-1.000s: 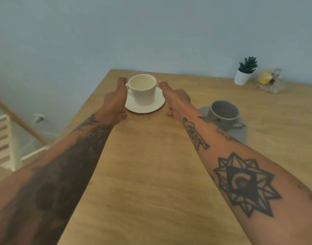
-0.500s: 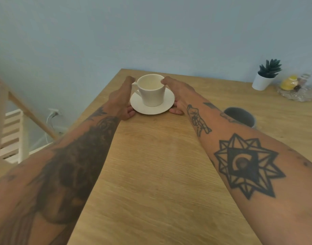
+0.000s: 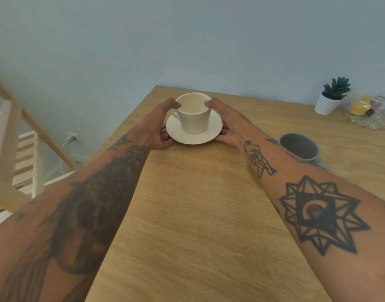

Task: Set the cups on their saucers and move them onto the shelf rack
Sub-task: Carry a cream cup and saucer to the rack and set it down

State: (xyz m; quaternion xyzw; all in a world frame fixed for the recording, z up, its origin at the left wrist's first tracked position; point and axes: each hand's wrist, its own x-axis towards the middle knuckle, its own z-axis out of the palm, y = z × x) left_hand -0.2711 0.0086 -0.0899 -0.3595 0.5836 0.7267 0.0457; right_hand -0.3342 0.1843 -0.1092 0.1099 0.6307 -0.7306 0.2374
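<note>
- Cream-white ceramic cup (image 3: 195, 113) stood upright on its matching round cream saucer (image 3: 193, 129), near the far left corner of the light wooden table (image 3: 198, 214)
- Both bare hands closed on the set from opposite sides: the left hand (image 3: 157, 127) had its thumb against the cup's rim and its fingers curled under the saucer's left edge
- On the other side the right hand (image 3: 227, 125) mirrored that grip, thumb at the rim, fingers tucked beneath the saucer's right edge
- Whether the saucer touched the tabletop or was just clear of it could not be told
- A second cup, grey and rounded (image 3: 299, 147), sat on the table to the right, partly hidden behind the tattooed right forearm; its saucer was barely visible
- At the far right stood a small green plant in a white pot (image 3: 331, 97), beside a clear glass dish (image 3: 368, 118) holding something yellow
- A pale wooden slatted rack (image 3: 19, 153) stood off the table's left edge, well apart from the cup
</note>
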